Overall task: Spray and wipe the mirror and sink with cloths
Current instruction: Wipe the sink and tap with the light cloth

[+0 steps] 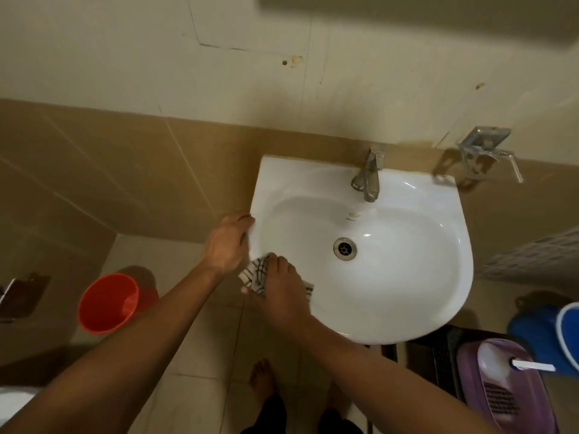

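A white wall-mounted sink (432, 277) fills the middle of the view, with a metal tap (368, 177) at its back and a round metal drain (345, 248) in the bowl. My left hand (227, 242) grips the sink's left rim with curled fingers. My right hand (279, 292) presses a white cloth with dark checks (255, 274) against the front-left rim. The cloth shows on both sides of that hand. The mirror is out of view.
A red bucket (108, 303) stands on the tiled floor at the left. A blue bucket (554, 336) and a purple container (501, 383) sit at the lower right. A metal soap holder (482, 151) is fixed to the wall right of the tap. My bare foot (261, 377) is below the sink.
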Tool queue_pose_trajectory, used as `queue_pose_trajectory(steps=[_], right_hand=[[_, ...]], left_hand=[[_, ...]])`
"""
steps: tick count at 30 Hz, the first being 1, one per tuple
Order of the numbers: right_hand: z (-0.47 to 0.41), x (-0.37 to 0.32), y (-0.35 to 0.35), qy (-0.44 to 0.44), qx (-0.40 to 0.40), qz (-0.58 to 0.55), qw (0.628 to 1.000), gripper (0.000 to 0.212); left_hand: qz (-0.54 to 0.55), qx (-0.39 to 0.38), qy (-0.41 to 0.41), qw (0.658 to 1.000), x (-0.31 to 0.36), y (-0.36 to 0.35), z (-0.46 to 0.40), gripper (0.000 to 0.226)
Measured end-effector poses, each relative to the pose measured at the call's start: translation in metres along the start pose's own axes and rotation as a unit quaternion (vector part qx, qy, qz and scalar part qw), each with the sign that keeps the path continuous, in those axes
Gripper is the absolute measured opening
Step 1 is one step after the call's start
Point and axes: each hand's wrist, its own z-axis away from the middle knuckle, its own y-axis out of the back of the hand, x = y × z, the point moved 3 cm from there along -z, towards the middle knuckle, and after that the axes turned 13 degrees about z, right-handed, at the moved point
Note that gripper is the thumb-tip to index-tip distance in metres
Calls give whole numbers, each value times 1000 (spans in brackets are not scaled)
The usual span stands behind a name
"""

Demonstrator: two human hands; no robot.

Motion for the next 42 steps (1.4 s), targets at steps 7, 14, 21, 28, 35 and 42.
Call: queue_pose_trajectory(steps=[7, 14, 21, 28, 35, 42], right_hand=[[-85, -35, 1, -190, 21, -155, 969, 86], [-79, -14, 7, -184, -61, -240, 951, 101], [-6, 55, -1, -58, -230, -120, 964, 72], [36, 165, 12, -19, -209, 111, 971, 83], [15, 267, 52, 63, -198, 345, 915, 67], [-41, 337, 80, 300, -84, 497, 810, 52]], left_hand=[[124, 26, 51, 991, -10, 13, -31, 32], [141, 23, 53, 988, -4, 6, -38, 32], [57, -18, 85, 995, 1, -15, -38, 43], [-12, -14, 145, 989, 21, -47, -24, 78], [-57, 3, 151, 987, 28, -55, -23, 84], [-62, 23, 148, 987, 21, -61, -23, 85]])
